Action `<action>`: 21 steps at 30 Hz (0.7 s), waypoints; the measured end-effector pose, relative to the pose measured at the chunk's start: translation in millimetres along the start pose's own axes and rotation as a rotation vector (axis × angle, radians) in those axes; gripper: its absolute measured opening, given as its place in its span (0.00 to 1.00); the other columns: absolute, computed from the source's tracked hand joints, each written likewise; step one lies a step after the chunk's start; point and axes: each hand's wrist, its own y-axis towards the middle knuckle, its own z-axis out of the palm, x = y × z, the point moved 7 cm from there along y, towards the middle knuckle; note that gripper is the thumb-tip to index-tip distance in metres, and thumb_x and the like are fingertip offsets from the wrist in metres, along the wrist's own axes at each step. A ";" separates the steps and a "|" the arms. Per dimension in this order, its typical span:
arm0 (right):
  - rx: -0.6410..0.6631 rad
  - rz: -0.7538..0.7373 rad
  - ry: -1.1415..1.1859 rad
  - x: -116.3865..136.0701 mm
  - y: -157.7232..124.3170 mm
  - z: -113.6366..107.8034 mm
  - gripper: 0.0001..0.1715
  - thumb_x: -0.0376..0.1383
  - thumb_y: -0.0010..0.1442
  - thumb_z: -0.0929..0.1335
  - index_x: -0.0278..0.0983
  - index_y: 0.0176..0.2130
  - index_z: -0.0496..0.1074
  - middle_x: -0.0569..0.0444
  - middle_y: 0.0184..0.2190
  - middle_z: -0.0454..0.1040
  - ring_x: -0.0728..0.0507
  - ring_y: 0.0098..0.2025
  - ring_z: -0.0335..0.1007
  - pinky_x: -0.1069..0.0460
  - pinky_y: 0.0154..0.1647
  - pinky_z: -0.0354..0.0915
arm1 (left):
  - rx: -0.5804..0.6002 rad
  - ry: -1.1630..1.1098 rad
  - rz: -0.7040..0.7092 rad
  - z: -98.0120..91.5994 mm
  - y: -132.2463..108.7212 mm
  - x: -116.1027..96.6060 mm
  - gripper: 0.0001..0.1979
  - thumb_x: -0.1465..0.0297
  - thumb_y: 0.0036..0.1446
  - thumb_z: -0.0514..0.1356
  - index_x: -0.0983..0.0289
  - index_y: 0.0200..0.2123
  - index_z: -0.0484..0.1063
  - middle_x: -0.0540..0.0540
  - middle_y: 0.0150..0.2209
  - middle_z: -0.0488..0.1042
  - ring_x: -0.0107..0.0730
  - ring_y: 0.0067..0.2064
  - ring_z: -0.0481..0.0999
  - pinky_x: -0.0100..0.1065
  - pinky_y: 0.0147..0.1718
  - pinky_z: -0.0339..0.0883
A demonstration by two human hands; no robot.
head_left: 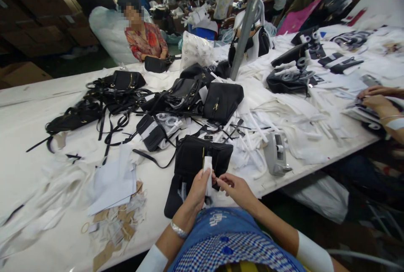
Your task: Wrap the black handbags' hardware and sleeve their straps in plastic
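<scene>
A black handbag (192,158) lies at the near table edge in front of me. My left hand (198,188) is closed round a white wrapped strip (208,171) that stands up from the bag's front. My right hand (235,188) sits just right of it, fingers pinched towards the strip's lower end. What the right fingers hold is too small to see.
More black bags (221,101) and straps (107,112) are piled mid-table among white paper strips (284,112). Paper sheets (113,183) and tags (116,230) lie left. A tape dispenser (276,154) stands right. A seated person (143,38) is across; another person's hands (377,99) are at right.
</scene>
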 end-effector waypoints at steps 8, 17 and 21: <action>-0.307 -0.050 0.066 20.9 14.5 -11.0 0.18 0.46 0.55 0.68 0.38 0.42 0.69 0.51 0.36 0.75 0.44 0.36 0.72 0.51 0.38 0.67 | -0.064 0.254 0.114 -0.9 -1.8 -1.0 0.21 0.50 0.55 0.56 0.64 0.34 0.68 0.52 0.29 0.69 0.32 0.31 0.71 0.31 0.32 0.66; -0.110 0.125 0.534 2.9 65.7 19.0 0.21 0.50 0.51 0.70 0.34 0.33 0.73 0.56 0.21 0.72 0.49 0.19 0.64 0.53 0.23 0.62 | -0.091 0.333 0.162 -2.2 -0.7 -1.4 0.21 0.51 0.57 0.54 0.64 0.32 0.67 0.51 0.27 0.68 0.29 0.27 0.69 0.30 0.27 0.64; -0.086 0.115 0.652 -5.0 50.7 16.9 0.23 0.51 0.54 0.68 0.34 0.35 0.73 0.52 0.29 0.75 0.46 0.30 0.70 0.51 0.35 0.67 | -0.070 0.158 0.068 -1.4 -0.6 3.4 0.20 0.52 0.54 0.57 0.65 0.34 0.68 0.51 0.28 0.68 0.29 0.27 0.69 0.31 0.29 0.65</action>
